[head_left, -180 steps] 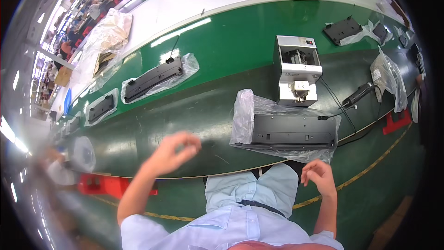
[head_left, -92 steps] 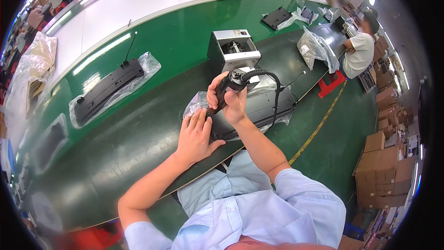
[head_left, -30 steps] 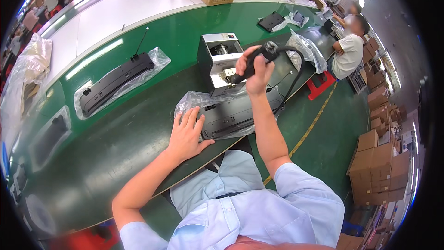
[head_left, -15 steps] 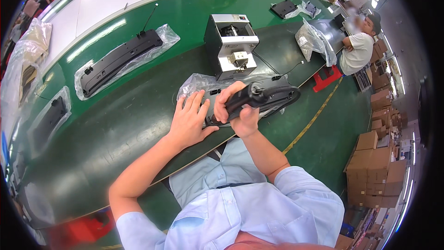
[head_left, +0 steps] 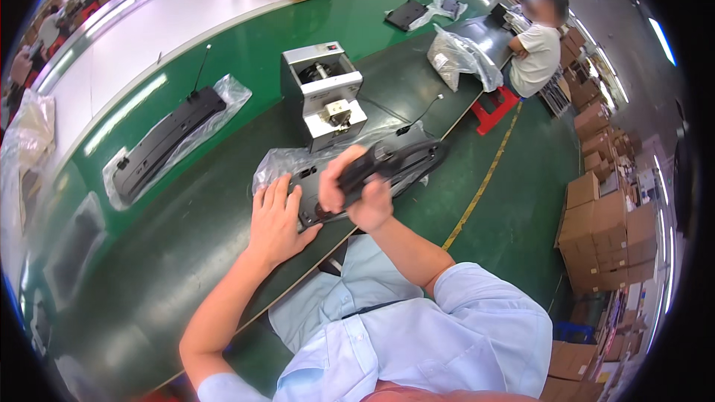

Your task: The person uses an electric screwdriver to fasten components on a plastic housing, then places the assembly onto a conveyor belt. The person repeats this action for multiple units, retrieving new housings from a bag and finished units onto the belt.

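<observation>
A long black plastic panel (head_left: 313,187) lies on a clear plastic bag (head_left: 272,164) near the table's front edge. My left hand (head_left: 274,225) rests with fingers spread at the panel's left end. My right hand (head_left: 370,212) is wrapped around a black electric screwdriver (head_left: 360,173), slightly blurred. The tool leans over the panel, its lower end near the panel's left part. A thick black cord (head_left: 430,150) loops off to its right. Just behind the panel stands a silver and black screw feeder (head_left: 328,97).
Another black panel (head_left: 167,138) lies on plastic at the back left. A clear bag of small parts (head_left: 454,59) sits farther right, before a seated person (head_left: 538,52) on a red stool (head_left: 493,110). Stacked cartons (head_left: 599,231) stand beyond the yellow floor line.
The whole view has shifted, so the table's things appear farther left. Both hands keep about the same places on the panel, and the screwdriver stays in my right hand.
</observation>
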The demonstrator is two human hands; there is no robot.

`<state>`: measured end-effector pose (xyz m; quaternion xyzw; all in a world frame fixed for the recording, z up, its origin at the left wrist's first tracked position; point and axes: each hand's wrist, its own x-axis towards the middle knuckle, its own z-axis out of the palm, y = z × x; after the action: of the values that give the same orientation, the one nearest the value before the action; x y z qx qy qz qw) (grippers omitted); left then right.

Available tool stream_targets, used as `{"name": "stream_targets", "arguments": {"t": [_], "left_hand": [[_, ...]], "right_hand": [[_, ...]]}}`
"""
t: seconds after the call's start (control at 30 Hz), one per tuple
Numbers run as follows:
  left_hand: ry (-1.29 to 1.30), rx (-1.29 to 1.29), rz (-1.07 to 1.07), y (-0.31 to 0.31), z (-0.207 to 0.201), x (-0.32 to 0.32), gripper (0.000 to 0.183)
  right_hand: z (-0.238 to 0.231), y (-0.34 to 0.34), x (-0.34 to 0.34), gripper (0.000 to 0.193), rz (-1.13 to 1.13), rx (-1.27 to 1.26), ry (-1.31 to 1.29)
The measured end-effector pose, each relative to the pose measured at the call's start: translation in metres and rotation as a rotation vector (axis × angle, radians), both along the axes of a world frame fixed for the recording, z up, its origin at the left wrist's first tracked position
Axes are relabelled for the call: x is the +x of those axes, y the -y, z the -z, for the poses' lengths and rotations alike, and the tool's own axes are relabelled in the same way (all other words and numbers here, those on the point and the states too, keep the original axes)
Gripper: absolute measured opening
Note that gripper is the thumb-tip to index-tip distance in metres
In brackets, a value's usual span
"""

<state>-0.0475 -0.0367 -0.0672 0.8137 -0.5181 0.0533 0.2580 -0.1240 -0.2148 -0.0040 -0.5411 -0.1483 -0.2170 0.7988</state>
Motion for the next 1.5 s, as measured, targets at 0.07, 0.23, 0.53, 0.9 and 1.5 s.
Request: {"name": "stream_targets", "arguments": {"t": [0.07, 0.23, 0.53, 0.9, 1.5], "left_hand": [[-0.015, 0.014, -0.003, -0.004, -0.007, 0.001, 0.076], [-0.086, 0.198, -0.036, -0.024, -0.036, 0.008, 0.075], [0.038, 0.414, -0.142, -0.032, -0.084, -0.020, 0.095], [0.019, 0.193, 0.073, 0.019, -0.052, -0.011, 0.091], [0.194, -0.030, -0.257, 0.042, -0.171, 0.144, 0.081]], "right_hand": [[-0.017, 0.028, -0.011, 0.068, 0.099, 0.064, 0.044], [-0.035, 0.125, -0.057, 0.043, 0.486, 0.034, -0.411], [0.016, 0.173, -0.159, 0.045, 0.562, 0.114, -0.890], [0.007, 0.146, -0.128, 0.053, 0.258, 0.060, -0.859], [0.043, 0.152, -0.039, 0.045, 0.082, 0.516, -0.409]]}}
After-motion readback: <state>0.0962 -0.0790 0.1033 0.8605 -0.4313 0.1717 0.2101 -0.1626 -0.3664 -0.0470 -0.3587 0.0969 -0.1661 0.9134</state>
